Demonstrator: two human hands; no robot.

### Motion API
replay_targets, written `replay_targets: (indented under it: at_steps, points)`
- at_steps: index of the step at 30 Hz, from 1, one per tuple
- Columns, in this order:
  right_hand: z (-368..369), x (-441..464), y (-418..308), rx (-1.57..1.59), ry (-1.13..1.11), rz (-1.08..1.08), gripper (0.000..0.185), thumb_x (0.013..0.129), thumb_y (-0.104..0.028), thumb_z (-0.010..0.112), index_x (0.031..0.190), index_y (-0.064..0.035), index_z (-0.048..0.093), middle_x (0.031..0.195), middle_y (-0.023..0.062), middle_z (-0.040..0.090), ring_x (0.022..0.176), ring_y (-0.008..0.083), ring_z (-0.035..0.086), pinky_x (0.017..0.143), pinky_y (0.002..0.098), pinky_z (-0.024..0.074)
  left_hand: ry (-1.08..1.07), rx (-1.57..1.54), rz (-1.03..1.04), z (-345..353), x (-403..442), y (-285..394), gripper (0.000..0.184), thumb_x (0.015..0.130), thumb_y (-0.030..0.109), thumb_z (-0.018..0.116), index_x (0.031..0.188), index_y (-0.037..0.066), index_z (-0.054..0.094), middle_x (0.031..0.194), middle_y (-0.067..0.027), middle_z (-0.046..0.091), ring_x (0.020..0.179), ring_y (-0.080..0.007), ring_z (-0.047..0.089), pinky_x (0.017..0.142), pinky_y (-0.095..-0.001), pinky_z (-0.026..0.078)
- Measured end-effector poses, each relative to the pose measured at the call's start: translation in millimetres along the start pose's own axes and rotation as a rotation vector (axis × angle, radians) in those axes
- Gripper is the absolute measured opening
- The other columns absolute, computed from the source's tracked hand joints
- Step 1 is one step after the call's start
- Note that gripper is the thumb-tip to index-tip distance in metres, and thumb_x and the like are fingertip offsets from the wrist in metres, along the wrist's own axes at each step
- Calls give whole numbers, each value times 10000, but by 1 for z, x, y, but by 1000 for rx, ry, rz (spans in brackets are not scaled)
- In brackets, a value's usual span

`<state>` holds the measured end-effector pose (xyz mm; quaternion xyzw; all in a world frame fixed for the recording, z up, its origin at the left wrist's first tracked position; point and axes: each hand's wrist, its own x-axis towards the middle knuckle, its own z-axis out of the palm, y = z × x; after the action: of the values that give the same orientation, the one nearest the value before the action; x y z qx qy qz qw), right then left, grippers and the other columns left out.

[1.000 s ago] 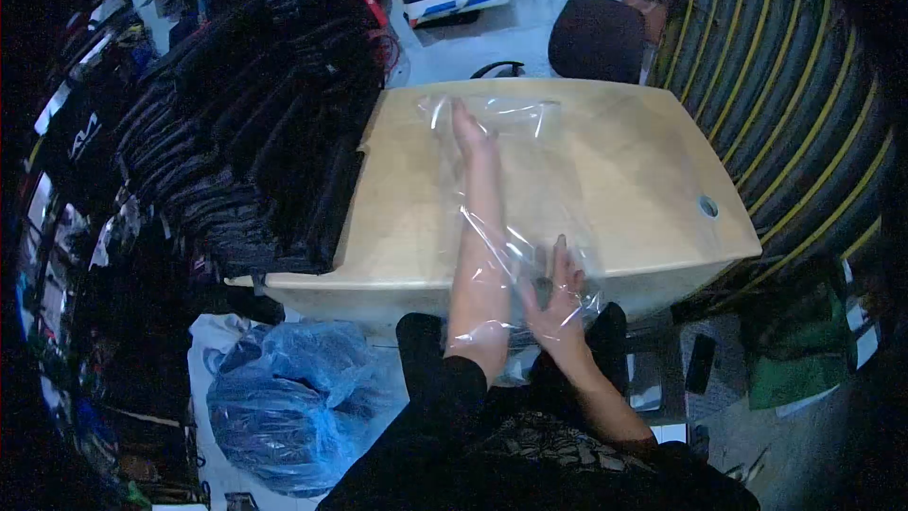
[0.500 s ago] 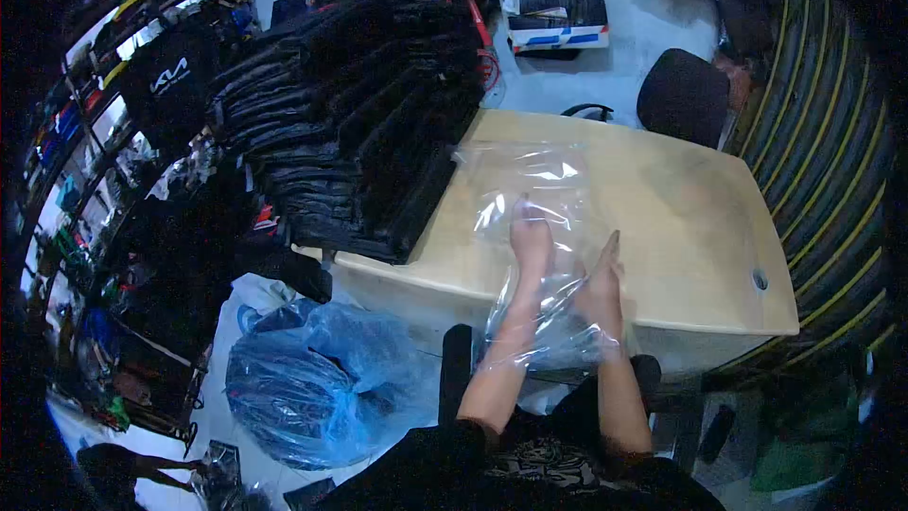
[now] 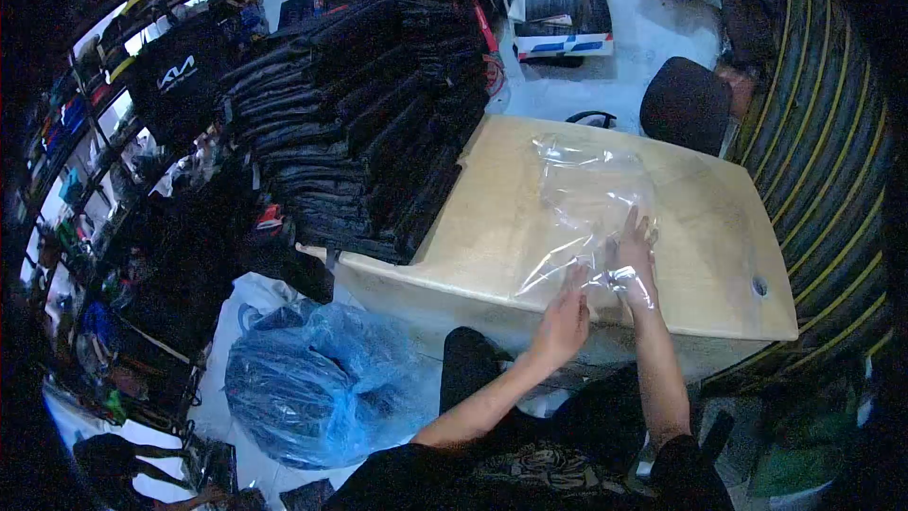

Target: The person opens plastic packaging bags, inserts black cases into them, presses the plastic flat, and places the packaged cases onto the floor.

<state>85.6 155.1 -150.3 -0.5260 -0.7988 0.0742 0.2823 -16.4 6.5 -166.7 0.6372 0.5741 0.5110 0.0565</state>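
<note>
A clear plastic bag (image 3: pixel 594 180) lies on the pale wooden table (image 3: pixel 473 227), its far end toward the back edge and its near end by the front edge. My left hand (image 3: pixel 566 317) touches the bag's near left corner, its fingers pointing forward and close together; what they hold, if anything, is too small to tell. My right hand (image 3: pixel 636 251) is at the bag's near right part, with fingers apart and shiny film around the wrist.
Dark folded items (image 3: pixel 350 123) are piled high at the left. A blue plastic bundle (image 3: pixel 322 383) sits on the floor at lower left. Yellow-striped dark rolls (image 3: pixel 823 151) curve along the right. Beyond the table stands a dark chair (image 3: pixel 686 104). Another person (image 3: pixel 109 468) is at bottom left.
My left hand has come out of the bag and back to its near edge. The bag has shifted right on the table, and my right hand has moved forward and right with it.
</note>
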Motion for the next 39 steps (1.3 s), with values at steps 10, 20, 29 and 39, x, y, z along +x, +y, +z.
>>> replay_targets:
  at_steps: [10, 20, 29, 39]
  points:
    - [-193, -51, -179, 215, -431, -744, 242, 828, -242, 641, 986, -60, 659, 801, 172, 662, 764, 318, 661, 681, 380, 533, -613, -195, 67, -102, 18, 1, 330, 919, 88, 457, 1231, 0, 520, 1046, -258, 618, 980, -372, 597, 874, -415, 455]
    - [-102, 204, -469, 178, 147, -1105, 1057, 601, -714, 689, 1387, -62, 414, 1285, 234, 530, 1195, 368, 509, 1032, 397, 396, -480, -660, -258, -225, 12, -6, 446, 992, 172, 423, 1380, -41, 365, 1306, -189, 524, 1184, -258, 537, 1011, -351, 414]
    - [-69, 206, -489, -45, 36, -1132, 638, 780, -523, 632, 1184, -30, 614, 1110, 242, 625, 1039, 374, 606, 916, 424, 491, 274, -850, -349, -291, 28, -50, 384, 940, 228, 529, 1216, -36, 491, 942, -187, 645, 815, -289, 676, 743, -387, 563]
    - [-75, 155, -456, 166, 480, -1118, 289, 765, -285, 577, 752, -10, 664, 757, 202, 661, 741, 376, 663, 698, 459, 551, 758, -893, -117, -406, 132, -72, 593, 957, 252, 494, 1362, -105, 248, 1306, -277, 426, 1142, -402, 535, 943, -452, 492]
